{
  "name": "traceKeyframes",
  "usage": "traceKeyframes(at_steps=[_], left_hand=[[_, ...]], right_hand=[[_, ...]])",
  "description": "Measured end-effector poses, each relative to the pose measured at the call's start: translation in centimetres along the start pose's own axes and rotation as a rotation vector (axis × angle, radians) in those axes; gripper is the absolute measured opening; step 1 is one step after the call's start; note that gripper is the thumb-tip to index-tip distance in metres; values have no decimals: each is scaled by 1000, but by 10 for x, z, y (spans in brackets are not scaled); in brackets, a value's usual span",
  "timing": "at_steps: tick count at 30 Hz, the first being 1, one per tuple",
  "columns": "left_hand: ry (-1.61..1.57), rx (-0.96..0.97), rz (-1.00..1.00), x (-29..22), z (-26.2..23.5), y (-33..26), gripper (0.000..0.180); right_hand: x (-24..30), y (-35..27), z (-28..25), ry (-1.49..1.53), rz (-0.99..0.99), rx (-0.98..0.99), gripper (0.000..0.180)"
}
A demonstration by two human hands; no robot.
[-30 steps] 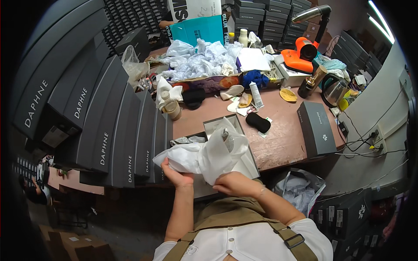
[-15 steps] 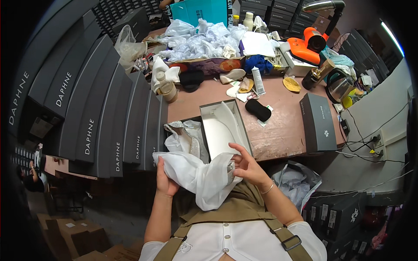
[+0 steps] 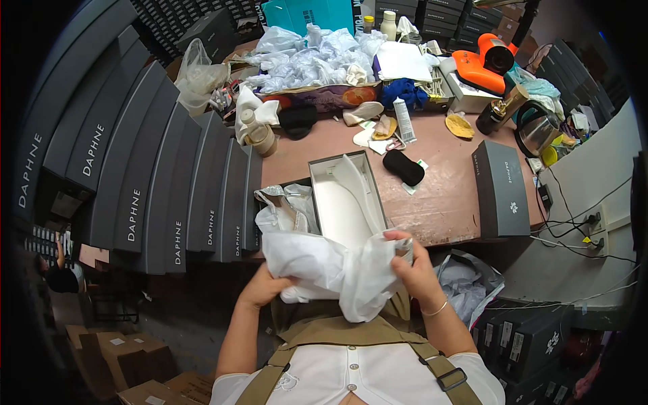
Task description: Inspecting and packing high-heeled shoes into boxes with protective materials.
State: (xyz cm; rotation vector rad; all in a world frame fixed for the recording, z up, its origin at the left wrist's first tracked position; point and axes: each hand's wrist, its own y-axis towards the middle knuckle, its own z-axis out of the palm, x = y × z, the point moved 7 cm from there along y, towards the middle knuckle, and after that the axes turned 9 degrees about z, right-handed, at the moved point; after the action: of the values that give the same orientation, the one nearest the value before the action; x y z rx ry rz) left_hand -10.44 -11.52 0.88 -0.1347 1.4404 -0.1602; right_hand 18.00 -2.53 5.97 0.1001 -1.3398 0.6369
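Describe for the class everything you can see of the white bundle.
The bundle is a loosely crumpled wrap of thin white sheet, paper or cloth by its look. It is held crosswise, gathered near the middle, with a fold hanging below. At its right end a silvery-grey patch shows; other contents are hidden. The left hand grips its left end, the right hand its right. It hides the near end of the open box; contact is unclear.

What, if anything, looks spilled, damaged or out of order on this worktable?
Nothing looks spilled. The pinkish-brown tabletop looks scuffed toward its near edge, and crumpled whitish wrapping heaps above the rim of the purple printed carton, making it look overfilled.
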Motion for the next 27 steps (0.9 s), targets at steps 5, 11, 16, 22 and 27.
traceKeyframes(at_steps=[5,11,16,22,27], left_hand=[[-377,-800,499,-85,-80,29,31],[806,73,736,-84,78,79,35],[508,703,274,13,132,118,50],[-1060,125,85,5,123,96,67],[-1003,-186,-110,-8,112,54,69]], right_hand=[[40,-25,-93,247,-134,-223,45],[71,-49,-100,-279,-348,-613,28],[66,-55,-56,-298,-653,-622,41],[40,-25,51,-498,-499,179,46],[36,23,84,-1234,-640,123,29]])
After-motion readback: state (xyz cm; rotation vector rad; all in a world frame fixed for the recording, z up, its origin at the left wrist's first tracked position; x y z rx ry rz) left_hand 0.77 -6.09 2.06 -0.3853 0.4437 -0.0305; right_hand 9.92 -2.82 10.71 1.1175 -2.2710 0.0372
